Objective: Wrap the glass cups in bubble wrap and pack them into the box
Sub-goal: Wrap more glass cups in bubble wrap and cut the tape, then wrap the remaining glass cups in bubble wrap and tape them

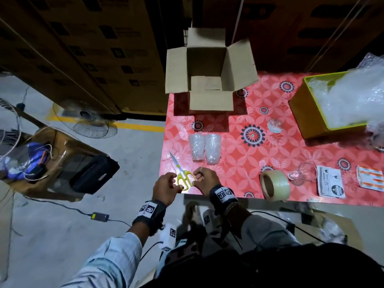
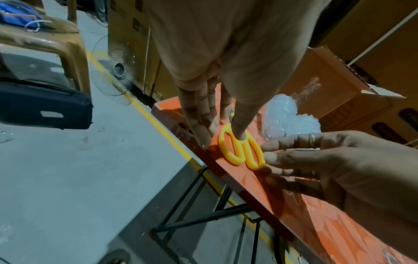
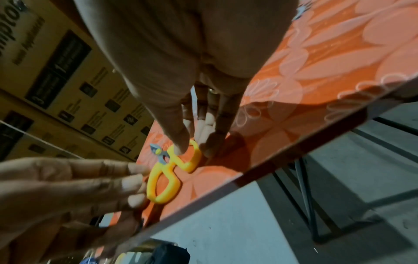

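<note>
Both hands are down at the near left corner of the table (image 1: 291, 142), one on each side of the yellow-handled scissors (image 1: 181, 172), which lie flat on the red flowery cloth with the blades pointing away. The left hand (image 1: 165, 189) has its thumb tip down in one handle loop, and the other fingers (image 2: 199, 114) are fairly straight beside that loop, so it's touching rather than gripping. The right hand (image 1: 205, 179) is much the same, thumb at the other loop and fingers loosely bent next to it; can't really tell if either one is actually pinching the plastic yet. Just past the scissors are two wrapped cups (image 1: 204, 148), lying side by side and touching, both bundled in bubble wrap. The cardboard box (image 1: 209, 71) sits at the far edge with all flaps open. A bare glass cup (image 1: 302, 173) lies on its side near the tape roll (image 1: 274, 183), with some printed labels (image 1: 330, 185) next to it. More loose bubble wrap (image 1: 349, 96) is piled in the yellow-green bin (image 1: 307, 113) on the right.
</note>
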Motion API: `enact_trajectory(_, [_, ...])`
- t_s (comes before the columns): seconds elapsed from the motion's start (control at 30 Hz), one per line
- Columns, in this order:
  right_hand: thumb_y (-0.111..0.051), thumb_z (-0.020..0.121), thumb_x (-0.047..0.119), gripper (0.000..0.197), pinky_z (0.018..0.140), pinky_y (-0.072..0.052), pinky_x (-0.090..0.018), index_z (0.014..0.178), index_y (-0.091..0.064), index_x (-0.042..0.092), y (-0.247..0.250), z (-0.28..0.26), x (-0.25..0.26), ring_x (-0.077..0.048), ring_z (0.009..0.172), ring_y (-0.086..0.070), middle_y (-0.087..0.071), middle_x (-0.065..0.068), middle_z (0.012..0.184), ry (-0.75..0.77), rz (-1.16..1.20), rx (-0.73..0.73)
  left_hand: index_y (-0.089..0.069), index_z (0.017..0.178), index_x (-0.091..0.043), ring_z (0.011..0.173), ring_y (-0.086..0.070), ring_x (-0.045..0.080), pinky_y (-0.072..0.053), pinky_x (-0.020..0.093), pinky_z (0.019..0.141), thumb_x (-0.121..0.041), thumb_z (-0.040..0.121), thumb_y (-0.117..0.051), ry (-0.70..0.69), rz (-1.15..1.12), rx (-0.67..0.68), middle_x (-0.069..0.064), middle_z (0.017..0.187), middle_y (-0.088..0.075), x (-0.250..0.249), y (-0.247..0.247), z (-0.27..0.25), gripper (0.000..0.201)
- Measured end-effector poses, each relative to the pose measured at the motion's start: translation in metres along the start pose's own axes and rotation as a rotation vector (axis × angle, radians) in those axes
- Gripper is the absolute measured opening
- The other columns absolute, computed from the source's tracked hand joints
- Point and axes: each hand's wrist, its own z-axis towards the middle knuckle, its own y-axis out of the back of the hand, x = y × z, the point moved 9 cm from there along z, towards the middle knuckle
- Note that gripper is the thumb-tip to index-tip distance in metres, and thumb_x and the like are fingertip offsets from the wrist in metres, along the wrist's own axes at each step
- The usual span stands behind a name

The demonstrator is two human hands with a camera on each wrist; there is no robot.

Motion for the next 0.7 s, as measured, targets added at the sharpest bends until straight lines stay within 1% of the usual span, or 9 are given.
enact_trajectory(0.07, [-0.083,0.075,0.006,0.029,0.073,-0.051,-0.032,0.094,-0.065,0.019,-0.009,0.001,0.003,-0.017,0.075,-0.057,-0.061,0.003,0.083,-0.002,-0.048,0.006,-0.069,0.111,-0.026,0.078,-0.073,0.025,-0.062,0.042,0.079,-0.013,0.074,-0.088,-0.011,-0.018,-0.006,0.003,0.098,-0.068,-0.001,-0.003,0.001,0.044])
enact_trajectory(0.17, [-0.084,0.076,0.006,0.030,0.073,-0.053,-0.034,0.093,-0.062,0.018,-0.016,0.002,0.006,-0.017,0.074,-0.058,-0.061,0.002,0.081,-0.022,-0.046,0.013,-0.072,0.116,-0.019,0.086,-0.070,0.026,-0.057,0.035,0.084,-0.002,0.077,-0.082,-0.010,0.039,-0.053,0.007,0.102,-0.067,-0.003,0.005,0.004,0.044])
enact_trajectory(0.33, [-0.083,0.077,0.008,0.031,0.065,-0.045,-0.025,0.091,-0.060,0.022,-0.020,0.001,0.013,-0.017,0.073,-0.058,-0.062,0.003,0.081,-0.017,-0.073,0.053,-0.075,0.113,-0.016,0.086,-0.069,0.023,-0.051,0.017,0.065,0.009,0.076,-0.072,-0.058,0.104,-0.063,0.006,0.101,-0.068,-0.008,0.018,0.006,0.044])
enact_trajectory(0.4, [-0.082,0.076,0.006,0.031,0.069,-0.051,-0.029,0.092,-0.061,0.022,-0.014,-0.002,0.014,-0.016,0.074,-0.058,-0.060,0.004,0.080,0.009,-0.067,0.072,-0.074,0.112,-0.016,0.088,-0.071,0.025,-0.056,0.026,0.071,0.008,0.077,-0.072,-0.061,0.086,-0.045,0.006,0.101,-0.069,-0.013,0.021,0.006,0.042])
enact_trajectory(0.47, [-0.079,0.077,0.002,0.029,0.072,-0.056,-0.033,0.097,-0.065,0.016,0.002,-0.008,0.020,-0.012,0.070,-0.055,-0.060,0.003,0.082,0.032,-0.026,0.068,-0.073,0.113,-0.017,0.090,-0.071,0.022,-0.055,0.029,0.078,0.003,0.080,-0.076,-0.074,0.060,-0.070,0.004,0.102,-0.071,-0.026,0.028,0.002,0.039])
enact_trajectory(0.53, [-0.077,0.080,-0.003,0.027,0.065,-0.054,-0.024,0.099,-0.066,0.012,0.029,-0.015,0.029,-0.007,0.065,-0.051,-0.058,0.001,0.082,0.059,0.065,0.021,-0.071,0.114,-0.019,0.093,-0.072,0.019,-0.054,0.030,0.086,-0.004,0.083,-0.079,-0.099,-0.005,-0.102,0.001,0.103,-0.072,-0.045,0.036,-0.002,0.036])
enact_trajectory(0.6, [-0.079,0.081,-0.001,0.026,0.066,-0.053,-0.021,0.100,-0.068,0.013,0.063,-0.025,0.040,-0.005,0.064,-0.053,-0.059,0.004,0.081,0.102,0.124,-0.053,-0.071,0.111,-0.022,0.090,-0.071,0.020,-0.055,0.033,0.085,-0.012,0.086,-0.080,-0.146,-0.040,-0.115,0.000,0.102,-0.070,-0.072,0.042,-0.005,0.029])
enact_trajectory(0.67, [-0.081,0.082,0.004,0.024,0.072,-0.057,-0.030,0.100,-0.069,0.015,0.098,-0.037,0.050,-0.010,0.068,-0.058,-0.063,0.002,0.080,0.156,0.156,-0.113,-0.069,0.106,-0.026,0.081,-0.072,0.017,-0.061,0.038,0.078,-0.016,0.086,-0.081,-0.213,-0.117,-0.069,-0.001,0.099,-0.070,-0.105,0.040,-0.005,0.026])
enact_trajectory(0.7, [-0.080,0.083,0.005,0.023,0.071,-0.058,-0.033,0.100,-0.069,0.016,0.115,-0.045,0.053,-0.013,0.069,-0.061,-0.065,-0.001,0.080,0.173,0.177,-0.136,-0.068,0.105,-0.027,0.075,-0.073,0.012,-0.062,0.035,0.073,-0.016,0.087,-0.081,-0.245,-0.154,-0.032,-0.003,0.098,-0.070,-0.121,0.035,-0.002,0.025])
